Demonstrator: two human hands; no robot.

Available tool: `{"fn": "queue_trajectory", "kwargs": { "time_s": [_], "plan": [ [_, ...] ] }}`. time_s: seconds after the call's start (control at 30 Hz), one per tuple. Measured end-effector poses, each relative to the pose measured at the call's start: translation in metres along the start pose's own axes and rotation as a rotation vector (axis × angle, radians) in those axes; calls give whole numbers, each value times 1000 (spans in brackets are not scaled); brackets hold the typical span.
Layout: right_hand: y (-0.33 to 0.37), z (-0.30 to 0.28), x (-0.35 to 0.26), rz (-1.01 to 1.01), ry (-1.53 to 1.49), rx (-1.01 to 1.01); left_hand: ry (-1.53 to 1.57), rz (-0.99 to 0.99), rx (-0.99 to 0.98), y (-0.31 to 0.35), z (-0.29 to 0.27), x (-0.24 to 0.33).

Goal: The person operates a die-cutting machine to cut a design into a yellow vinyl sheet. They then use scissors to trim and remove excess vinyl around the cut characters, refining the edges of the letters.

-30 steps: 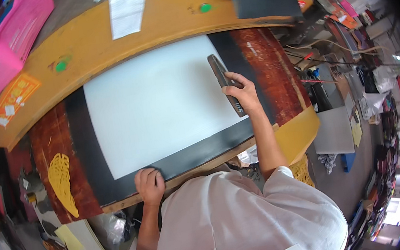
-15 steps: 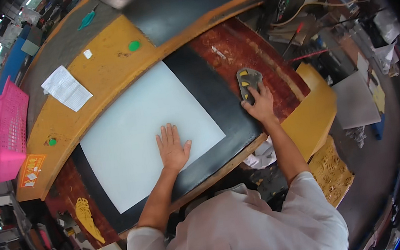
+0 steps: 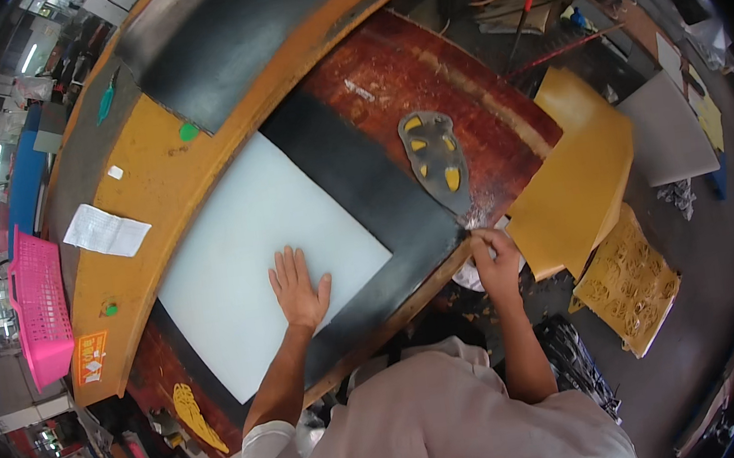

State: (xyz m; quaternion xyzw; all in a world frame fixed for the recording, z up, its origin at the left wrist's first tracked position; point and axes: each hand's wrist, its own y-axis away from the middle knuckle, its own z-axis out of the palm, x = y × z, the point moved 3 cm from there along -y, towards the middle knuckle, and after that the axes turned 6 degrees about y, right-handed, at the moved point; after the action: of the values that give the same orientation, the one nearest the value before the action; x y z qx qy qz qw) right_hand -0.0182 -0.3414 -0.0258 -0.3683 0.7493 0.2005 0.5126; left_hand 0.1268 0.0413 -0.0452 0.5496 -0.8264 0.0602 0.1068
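My left hand (image 3: 300, 293) lies flat, fingers spread, on a white board (image 3: 234, 253). Beneath that board a black sheet (image 3: 335, 147) covers part of the red, scuffed table surface (image 3: 477, 81). At the sheet's near right corner my right hand (image 3: 496, 259) is closed, its thumb and fingers pinching the edge. Just beyond that corner rests a dark grey cutting die (image 3: 434, 160) with yellow pads in its openings; no hand touches it.
An orange machine beam (image 3: 138, 165) arches over the table's far side, with a paper slip (image 3: 106, 230) on it. A pink basket (image 3: 41, 307) stands left. Yellow sheets (image 3: 573, 169) and a punched yellow sheet (image 3: 631, 280) lie right. Yellow cut-out pieces (image 3: 194, 416) rest at the table's left end.
My right hand has left the cutting die and come nearer, onto the black sheet's corner. My left hand stays flat on the white board. The whole view has shifted and turned.
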Motion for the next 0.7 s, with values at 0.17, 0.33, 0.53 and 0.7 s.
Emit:
{"fn": "queue_trajectory", "kwargs": {
  "time_s": [0.17,0.33,0.53,0.7],
  "plan": [
    [-3,-3,-1,91,-7,-120,-11,23,80,2,2,-6],
    [4,18,-27,-27,90,-202,8,118,179,1,9,-11],
    [72,50,-43,59,53,-335,80,144,247,3,11,-14],
    [109,59,-34,198,28,-467,133,115,217,0,4,-17]
  ]
}}
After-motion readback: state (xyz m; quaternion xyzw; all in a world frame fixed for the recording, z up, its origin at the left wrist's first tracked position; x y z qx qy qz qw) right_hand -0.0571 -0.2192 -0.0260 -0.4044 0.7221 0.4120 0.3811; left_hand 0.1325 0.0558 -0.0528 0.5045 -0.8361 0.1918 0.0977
